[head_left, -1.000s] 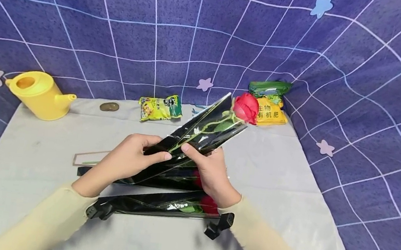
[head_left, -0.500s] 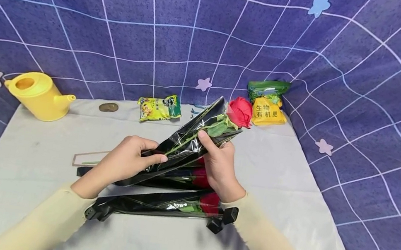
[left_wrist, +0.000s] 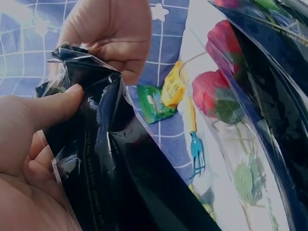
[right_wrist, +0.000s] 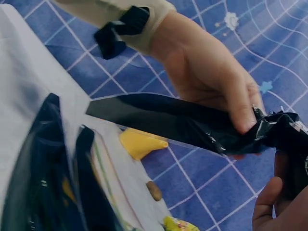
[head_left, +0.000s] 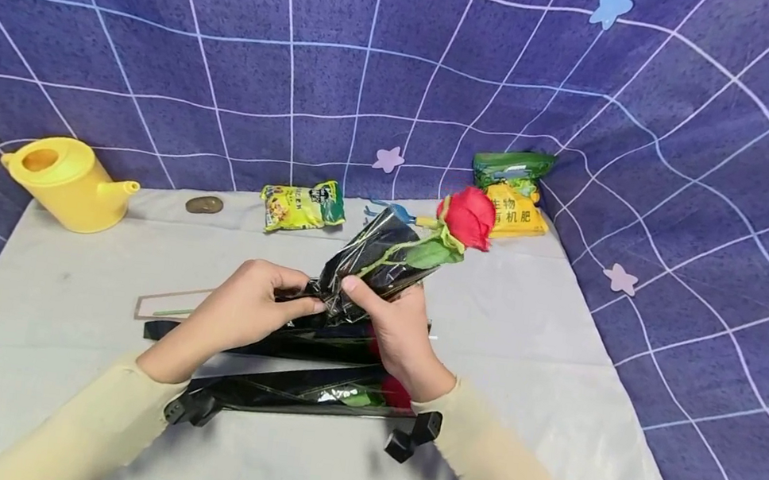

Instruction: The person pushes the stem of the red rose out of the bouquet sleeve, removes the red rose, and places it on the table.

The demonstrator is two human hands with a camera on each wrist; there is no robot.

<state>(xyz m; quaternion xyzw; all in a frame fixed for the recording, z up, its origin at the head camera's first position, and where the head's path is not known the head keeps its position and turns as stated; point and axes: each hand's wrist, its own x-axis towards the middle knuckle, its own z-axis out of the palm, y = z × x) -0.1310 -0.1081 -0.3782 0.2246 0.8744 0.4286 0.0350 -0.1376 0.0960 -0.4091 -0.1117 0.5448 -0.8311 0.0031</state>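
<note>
A red artificial-looking rose (head_left: 466, 216) with green leaves sticks out of a black plastic flower sleeve (head_left: 384, 244), tilted up to the right. My left hand (head_left: 255, 300) pinches the sleeve between thumb and fingers; its narrow tail (right_wrist: 159, 113) extends past that hand in the right wrist view. My right hand (head_left: 398, 330) grips the sleeve just below the bloom, thumb on the front, close to the left fingertips. Between the hands the plastic is crumpled. The right fingers behind the sleeve are hidden in the head view.
Two black-sleeved roses (head_left: 308, 391) lie below the hands, beside a clear-wrapped stem (head_left: 167, 305). Along the back stand a yellow watering can (head_left: 74, 186), a brown stone-like piece (head_left: 205, 205), a yellow-green packet (head_left: 302, 206), a blue fork (head_left: 395, 213) and yellow and green bags (head_left: 517, 212).
My right hand moved up the sleeve, then back down toward the left hand. The sleeve has bunched up between them, and more of the rose's head and leaves shows above its edge.
</note>
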